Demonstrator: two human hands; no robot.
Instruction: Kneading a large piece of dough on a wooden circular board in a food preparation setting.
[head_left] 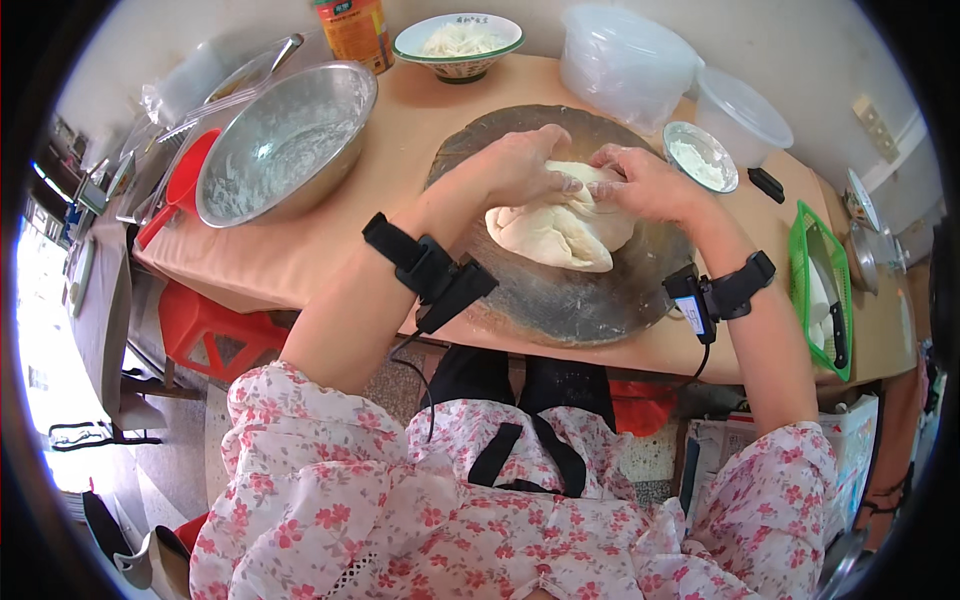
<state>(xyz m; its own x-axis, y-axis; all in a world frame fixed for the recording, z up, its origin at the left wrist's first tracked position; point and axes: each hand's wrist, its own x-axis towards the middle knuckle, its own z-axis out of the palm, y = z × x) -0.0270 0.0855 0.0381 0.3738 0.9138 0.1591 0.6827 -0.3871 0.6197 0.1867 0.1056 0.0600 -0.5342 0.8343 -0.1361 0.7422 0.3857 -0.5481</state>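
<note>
A large pale lump of dough rests on a dark round board, its front part folded and creased. My left hand is on the dough's upper left, fingers curled with the tips pressed into it. My right hand grips the upper right of the same dough, fingers bent over it. The two hands are close together, and their grip hides part of the dough. A black strap with a small device is round each of my forearms.
A steel bowl and red dipper stand left. Behind are a patterned bowl of white shreds, orange container and plastic tubs. Right are a flour bowl, black object and green basket holding a knife.
</note>
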